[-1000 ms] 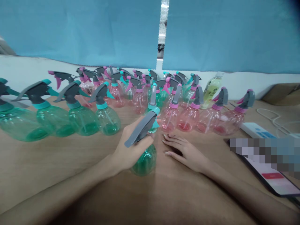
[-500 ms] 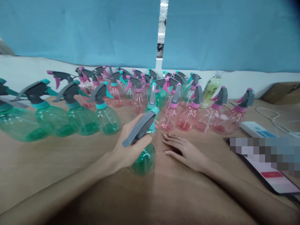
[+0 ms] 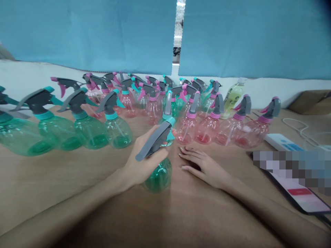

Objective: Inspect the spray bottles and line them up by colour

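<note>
The step in hand appeared to be the holding of one green spray bottle [image 3: 159,177], which was at six o'clock, close to the middle of the view. The left hand [image 3: 142,155] was closed around its neck, under the grey spray head [image 3: 155,139], while the right hand [image 3: 207,165] lay open and without any object, palm down on the table [image 3: 191,213], at about two o'clock from the bottle. Any move of this bottle would probably have called for a firm neck grip and some care for the bottles near it. Its body was round, transparent and deeper green at the bottom; the turquoise nozzle [image 3: 169,121] was directed to one o'clock and the long grey back part to about eight o'clock. The bottle looked almost upright, but whether its base touched the table could not be told. Other green bottles [image 3: 119,134] stood at ten o'clock from it, and pink bottles [image 3: 208,131] at one to two o'clock. A phone [image 3: 294,189] lay well apart, at three o'clock.
</note>
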Tool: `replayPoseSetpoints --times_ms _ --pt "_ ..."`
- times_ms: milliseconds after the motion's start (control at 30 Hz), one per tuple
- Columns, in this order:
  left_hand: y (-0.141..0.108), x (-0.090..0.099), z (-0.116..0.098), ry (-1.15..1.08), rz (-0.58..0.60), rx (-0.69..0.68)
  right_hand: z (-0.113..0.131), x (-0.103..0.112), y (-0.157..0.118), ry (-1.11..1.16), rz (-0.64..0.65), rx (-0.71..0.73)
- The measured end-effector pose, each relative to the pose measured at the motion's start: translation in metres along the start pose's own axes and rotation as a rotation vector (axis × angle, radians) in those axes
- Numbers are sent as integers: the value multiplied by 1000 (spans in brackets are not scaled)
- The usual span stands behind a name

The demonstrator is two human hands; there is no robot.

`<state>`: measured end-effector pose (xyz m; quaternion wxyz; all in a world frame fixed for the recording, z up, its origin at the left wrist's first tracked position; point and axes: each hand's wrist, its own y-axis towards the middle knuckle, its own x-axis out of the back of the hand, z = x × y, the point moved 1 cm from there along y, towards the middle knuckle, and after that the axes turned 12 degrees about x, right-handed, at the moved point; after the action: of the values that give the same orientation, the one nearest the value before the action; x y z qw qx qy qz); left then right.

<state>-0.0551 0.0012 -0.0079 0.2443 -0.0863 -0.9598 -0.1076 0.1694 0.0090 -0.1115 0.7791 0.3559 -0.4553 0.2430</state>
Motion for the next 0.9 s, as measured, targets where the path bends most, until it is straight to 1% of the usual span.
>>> replayPoseSetpoints --times_ms 133,333,467,633,900 --pt "-1 -3 4 -21 -13 20 -1 0 0 -6 4 4" --pt "0 -4 1 -67 -10 -24 -1 0 0 -8 11 3" --pt "0 -5 2 -92 -4 -19 -1 0 0 9 -9 16" --pt "0 -4 3 -80 -1 9 -1 0 0 0 -7 13" --pt "-1 -4 1 -39 -17 13 1 2 1 17 -11 10"
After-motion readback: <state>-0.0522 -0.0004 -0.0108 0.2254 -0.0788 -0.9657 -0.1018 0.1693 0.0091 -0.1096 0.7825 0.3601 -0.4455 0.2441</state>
